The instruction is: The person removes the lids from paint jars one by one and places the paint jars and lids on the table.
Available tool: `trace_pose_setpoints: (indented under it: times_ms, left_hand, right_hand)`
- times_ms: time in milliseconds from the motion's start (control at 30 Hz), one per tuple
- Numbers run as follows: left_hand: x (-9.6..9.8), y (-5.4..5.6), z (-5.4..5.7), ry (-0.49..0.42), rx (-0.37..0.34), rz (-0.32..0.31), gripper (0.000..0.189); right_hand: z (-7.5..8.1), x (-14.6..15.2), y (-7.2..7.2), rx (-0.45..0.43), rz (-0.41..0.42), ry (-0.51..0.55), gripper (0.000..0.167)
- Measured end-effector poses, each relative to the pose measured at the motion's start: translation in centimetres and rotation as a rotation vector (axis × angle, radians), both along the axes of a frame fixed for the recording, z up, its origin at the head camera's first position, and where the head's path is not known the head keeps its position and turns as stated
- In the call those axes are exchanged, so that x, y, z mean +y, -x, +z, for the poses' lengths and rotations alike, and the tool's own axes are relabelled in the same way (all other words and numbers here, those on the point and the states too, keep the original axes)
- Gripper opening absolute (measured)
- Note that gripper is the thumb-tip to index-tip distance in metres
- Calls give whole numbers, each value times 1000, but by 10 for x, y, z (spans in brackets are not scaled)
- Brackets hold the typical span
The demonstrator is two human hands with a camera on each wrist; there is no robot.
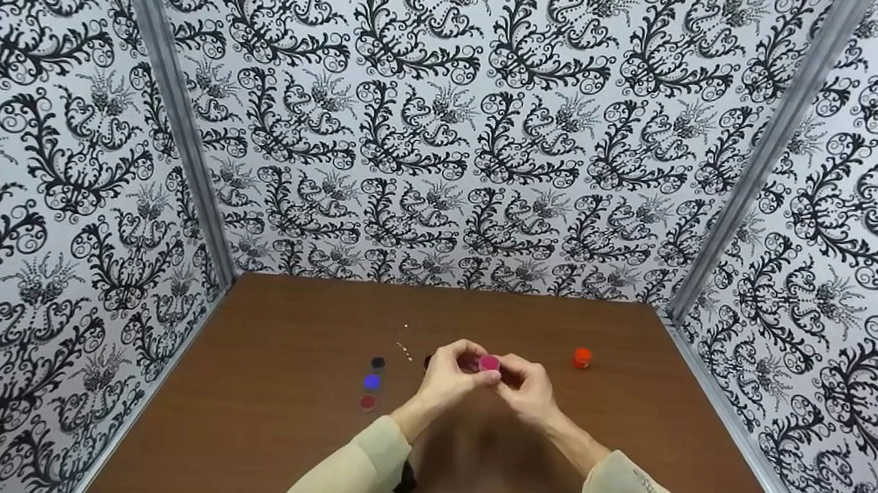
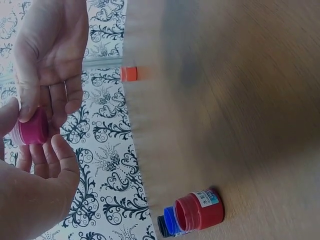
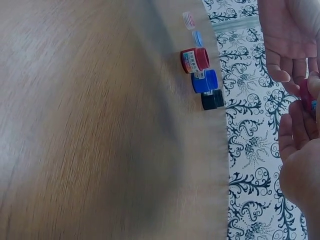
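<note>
A small pink paint jar (image 1: 488,362) is held up between both hands above the table. In the head view, the left hand (image 1: 449,371) pinches it from the left, its thumb near the front. On the other side the right hand (image 1: 528,390) grips it with bent fingers. In the left wrist view the pink jar (image 2: 34,127) shows a clear rim at one end. Near the left hand, a red paint jar (image 3: 195,60), a blue paint jar (image 3: 204,81) and a black paint jar (image 3: 212,99) stand in a row; the head view mostly hides them.
Left of the hands lie a black lid (image 1: 378,363), a blue lid (image 1: 372,382) and a red lid (image 1: 368,403). An orange jar (image 1: 582,358) stands to the right on the brown table (image 1: 279,426). Small pale bits (image 1: 404,348) lie farther back. Patterned walls (image 1: 445,126) enclose the table.
</note>
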State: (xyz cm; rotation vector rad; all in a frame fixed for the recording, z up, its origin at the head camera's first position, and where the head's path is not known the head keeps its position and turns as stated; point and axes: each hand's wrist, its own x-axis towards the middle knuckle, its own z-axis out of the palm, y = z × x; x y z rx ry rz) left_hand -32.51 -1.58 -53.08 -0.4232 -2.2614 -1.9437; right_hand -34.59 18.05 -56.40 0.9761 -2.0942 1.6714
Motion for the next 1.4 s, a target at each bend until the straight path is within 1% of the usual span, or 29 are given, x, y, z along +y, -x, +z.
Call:
trace_pose_setpoints:
  times_ms: [67, 167, 267, 333, 400, 500, 667, 967, 1133, 1333, 1400]
  left_hand:
    - [0, 0, 0, -4, -6, -1, 32]
    - [-1, 1, -1, -1, -15, -19, 36]
    - [-4, 3, -2, -4, -19, -71, 44]
    - [-5, 5, -3, 2, -7, -112, 48]
    - [-7, 6, -2, 7, 11, -145, 48]
    - [-8, 6, -2, 20, 36, -166, 43]
    - [-9, 5, -2, 26, 57, -164, 37]
    - [-9, 7, 1, 49, 73, -157, 31]
    - [-8, 4, 5, 59, 52, -125, 32]
    - [-6, 0, 4, 22, 18, -72, 31]
    - [-5, -1, 3, 24, 10, -53, 30]
  right_hand:
    - [-1, 1, 1, 11, -6, -7, 27]
    - [-2, 2, 2, -1, -2, -5, 27]
    - [-1, 3, 1, -11, -2, -11, 26]
    - [0, 3, 1, -17, -6, -20, 25]
    - [1, 3, 1, -19, -11, -29, 24]
    - [0, 4, 1, -29, -4, -33, 24]
    - [0, 5, 1, -42, 15, -24, 25]
    - [-1, 4, 2, -24, 24, -23, 27]
    - [0, 3, 1, -3, 26, -37, 27]
    - [-1, 3, 1, 10, 12, -42, 26]
    - [-2, 2, 1, 10, 6, -43, 26]
